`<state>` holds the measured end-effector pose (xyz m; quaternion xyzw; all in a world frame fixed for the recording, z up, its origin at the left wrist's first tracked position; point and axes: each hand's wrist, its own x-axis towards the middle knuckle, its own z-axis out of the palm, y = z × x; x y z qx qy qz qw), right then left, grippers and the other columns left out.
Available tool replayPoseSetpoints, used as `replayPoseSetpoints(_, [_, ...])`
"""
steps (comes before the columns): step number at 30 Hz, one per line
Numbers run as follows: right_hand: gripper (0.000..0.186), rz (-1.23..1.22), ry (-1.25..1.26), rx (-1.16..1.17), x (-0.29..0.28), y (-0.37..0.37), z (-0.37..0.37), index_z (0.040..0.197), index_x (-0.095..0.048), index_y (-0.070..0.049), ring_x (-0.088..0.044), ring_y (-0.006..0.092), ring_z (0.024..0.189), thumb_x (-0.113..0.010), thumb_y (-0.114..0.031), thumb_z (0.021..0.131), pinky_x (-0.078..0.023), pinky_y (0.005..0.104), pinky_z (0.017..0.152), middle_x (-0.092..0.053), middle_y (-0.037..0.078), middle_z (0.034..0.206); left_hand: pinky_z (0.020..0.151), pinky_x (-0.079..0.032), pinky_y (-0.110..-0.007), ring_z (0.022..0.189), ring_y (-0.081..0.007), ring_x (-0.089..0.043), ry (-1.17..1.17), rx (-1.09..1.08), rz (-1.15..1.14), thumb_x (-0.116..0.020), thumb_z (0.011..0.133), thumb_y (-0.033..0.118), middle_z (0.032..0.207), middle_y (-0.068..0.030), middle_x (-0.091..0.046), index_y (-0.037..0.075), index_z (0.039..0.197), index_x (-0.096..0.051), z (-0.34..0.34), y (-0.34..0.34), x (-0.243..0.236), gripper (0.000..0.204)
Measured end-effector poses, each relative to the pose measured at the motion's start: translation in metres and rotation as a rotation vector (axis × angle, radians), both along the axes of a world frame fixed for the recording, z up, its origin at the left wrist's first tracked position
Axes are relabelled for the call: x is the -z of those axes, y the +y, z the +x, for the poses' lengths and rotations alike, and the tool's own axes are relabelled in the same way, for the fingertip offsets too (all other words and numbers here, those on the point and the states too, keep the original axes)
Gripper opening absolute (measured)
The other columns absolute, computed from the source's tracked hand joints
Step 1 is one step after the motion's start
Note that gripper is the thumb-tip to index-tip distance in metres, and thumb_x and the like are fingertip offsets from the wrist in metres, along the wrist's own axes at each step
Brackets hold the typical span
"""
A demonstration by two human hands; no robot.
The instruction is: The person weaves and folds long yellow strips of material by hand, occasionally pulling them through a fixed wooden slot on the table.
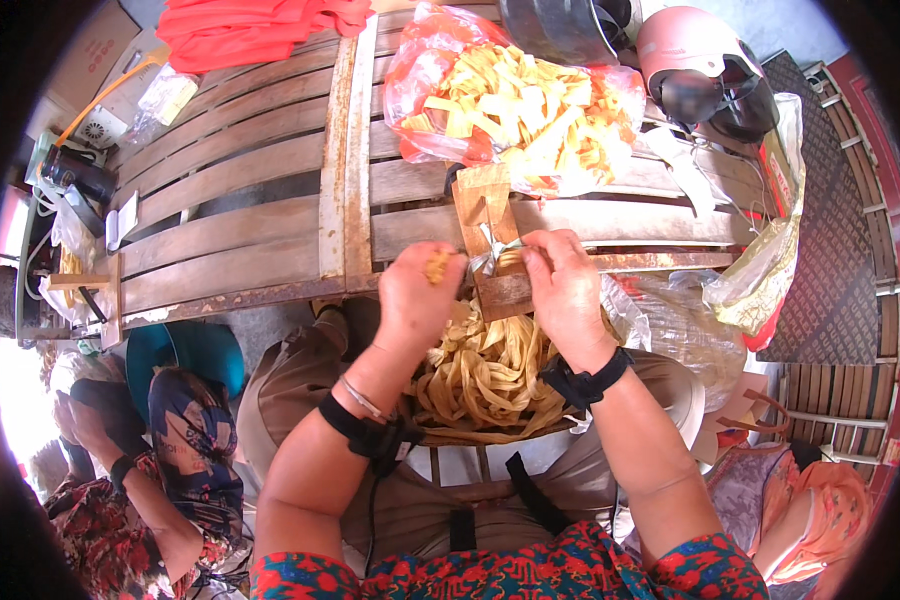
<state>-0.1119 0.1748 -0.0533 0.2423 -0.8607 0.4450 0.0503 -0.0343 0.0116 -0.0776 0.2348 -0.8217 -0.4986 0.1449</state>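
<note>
My left hand (418, 298) is closed, with a folded bit of yellow strip (436, 266) showing between its fingers. To its right, my right hand (566, 296) pinches a short yellow strip (510, 257) against a small wooden board (483, 205). The board juts out from the near table edge. A pale tie (492, 247) is wound round it between my hands, its ends sticking up. Below, a heap of long, flat, dried-looking yellowish strips (490, 385) lies at my lap. My fingers partly hide what both hands hold.
On the slatted table (245, 165) lies a clear and red plastic bag (415, 120) full of yellow strips. Red cloth (255, 30) sits far left; a pink helmet (680, 50) stands far right. Another person's hand (82, 425) is at lower left; another person sits at lower right.
</note>
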Motion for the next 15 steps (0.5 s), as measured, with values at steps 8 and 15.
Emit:
replayPoseSetpoints(8, [0.016, -0.379, -0.476, -0.303, -0.025, 0.006, 0.024, 0.101, -0.061, -0.003, -0.058, 0.0090, 0.077, -0.065, -0.006, 0.086, -0.048, 0.0212, 0.068, -0.062, 0.004, 0.085, 0.055, -0.044, -0.021, 0.061, -0.0080, -0.053, 0.015, -0.040, 0.705, -0.062, 0.088, 0.016, 0.075, -0.0022, -0.060, 0.002, 0.101, -0.061, 0.013, -0.014, -0.054, 0.019])
replayPoseSetpoints(15, [0.026, -0.058, 0.086, -0.547, -0.026, -0.010, 0.048, 0.102, -0.060, -0.003, -0.063, 0.0278, 0.084, -0.069, -0.016, 0.081, -0.051, 0.0311, 0.070, -0.062, 0.013, 0.098, 0.055, -0.046, -0.023, 0.061, -0.0110, -0.054, 0.124, 0.002, 1.054, -0.063, 0.088, 0.019, 0.078, -0.0053, -0.061, 0.002, 0.103, -0.059, 0.017, -0.033, -0.055, 0.022])
